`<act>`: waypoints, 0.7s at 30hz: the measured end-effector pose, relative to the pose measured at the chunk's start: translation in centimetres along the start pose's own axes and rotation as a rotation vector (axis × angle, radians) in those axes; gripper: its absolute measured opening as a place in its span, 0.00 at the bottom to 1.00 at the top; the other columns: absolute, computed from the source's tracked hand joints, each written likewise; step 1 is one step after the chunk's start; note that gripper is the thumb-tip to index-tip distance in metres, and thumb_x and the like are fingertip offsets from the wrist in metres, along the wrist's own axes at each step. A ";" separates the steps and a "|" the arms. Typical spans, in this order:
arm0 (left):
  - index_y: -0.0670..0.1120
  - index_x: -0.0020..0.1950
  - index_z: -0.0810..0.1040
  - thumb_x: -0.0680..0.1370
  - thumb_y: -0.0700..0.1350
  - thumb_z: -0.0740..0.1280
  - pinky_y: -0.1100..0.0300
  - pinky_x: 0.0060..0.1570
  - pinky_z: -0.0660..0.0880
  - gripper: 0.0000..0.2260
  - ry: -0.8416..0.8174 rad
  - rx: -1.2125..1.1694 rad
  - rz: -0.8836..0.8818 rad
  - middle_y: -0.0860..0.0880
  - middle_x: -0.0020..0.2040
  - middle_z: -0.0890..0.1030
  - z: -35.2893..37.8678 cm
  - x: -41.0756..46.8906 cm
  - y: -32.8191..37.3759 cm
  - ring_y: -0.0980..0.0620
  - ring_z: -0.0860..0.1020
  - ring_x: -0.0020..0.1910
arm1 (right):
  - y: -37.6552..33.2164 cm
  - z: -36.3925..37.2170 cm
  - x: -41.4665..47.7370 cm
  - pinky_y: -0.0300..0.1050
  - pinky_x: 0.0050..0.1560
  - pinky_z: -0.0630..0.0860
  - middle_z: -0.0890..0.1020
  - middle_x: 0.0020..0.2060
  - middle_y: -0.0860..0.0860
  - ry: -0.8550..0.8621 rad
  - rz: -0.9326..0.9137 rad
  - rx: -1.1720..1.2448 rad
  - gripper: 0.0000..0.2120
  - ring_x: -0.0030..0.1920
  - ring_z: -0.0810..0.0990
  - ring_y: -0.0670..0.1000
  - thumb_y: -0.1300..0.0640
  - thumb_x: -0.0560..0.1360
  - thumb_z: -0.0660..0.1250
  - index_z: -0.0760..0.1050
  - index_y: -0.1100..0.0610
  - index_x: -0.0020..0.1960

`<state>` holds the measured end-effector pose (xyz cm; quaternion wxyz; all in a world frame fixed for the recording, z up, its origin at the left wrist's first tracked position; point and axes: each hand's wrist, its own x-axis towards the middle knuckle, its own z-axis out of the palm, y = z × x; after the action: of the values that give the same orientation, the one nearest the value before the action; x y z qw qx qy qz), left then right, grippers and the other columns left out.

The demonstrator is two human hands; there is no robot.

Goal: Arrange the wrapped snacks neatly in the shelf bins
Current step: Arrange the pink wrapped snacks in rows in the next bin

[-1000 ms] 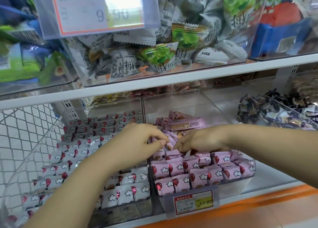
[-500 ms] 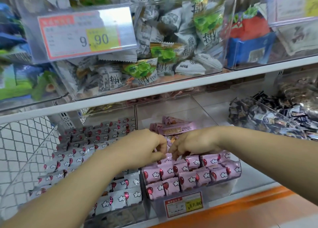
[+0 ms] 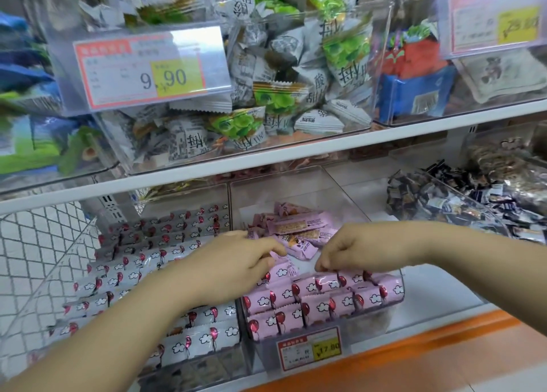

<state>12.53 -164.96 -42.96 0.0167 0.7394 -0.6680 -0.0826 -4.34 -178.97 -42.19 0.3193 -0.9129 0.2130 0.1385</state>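
Note:
Pink wrapped snacks (image 3: 322, 298) with balloon and cloud prints stand in neat rows at the front of a clear bin (image 3: 365, 328). Behind them lies a loose pile of pink snacks (image 3: 299, 226). My left hand (image 3: 236, 263) reaches in from the left and pinches a tilted pink snack (image 3: 284, 270) at the left of the back row. My right hand (image 3: 355, 251) comes in from the right, its curled fingertips pinching the top edge of a pink snack in the back row. The bin to the left holds white snacks (image 3: 142, 261) of the same print in rows.
A white shelf edge (image 3: 296, 152) runs just above the hands, carrying bins of grey and green packets (image 3: 281, 95) and a 9.90 price tag (image 3: 148, 69). Dark wrapped candies (image 3: 444, 196) fill the bin on the right. Wire mesh (image 3: 35, 243) closes the left side.
My hands, which met over one snack in the middle, have drawn apart. The left hand now holds a tilted pink snack and the right sits on the back row. The view has tilted up.

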 end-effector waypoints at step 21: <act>0.66 0.67 0.66 0.82 0.51 0.50 0.78 0.60 0.29 0.17 0.103 -0.060 0.079 0.58 0.54 0.82 0.5 -0.1 -0.8 0.67 0.70 0.62 | 0.5 -2.1 4.1 0.43 0.49 0.75 0.81 0.45 0.54 -0.140 0.041 0.343 0.09 0.45 0.78 0.53 0.61 0.79 0.59 0.78 0.59 0.52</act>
<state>13.19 -164.77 -43.57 0.0767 0.7147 -0.6923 -0.0638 -0.71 -181.91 -42.43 0.4813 -0.8288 0.2295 0.1698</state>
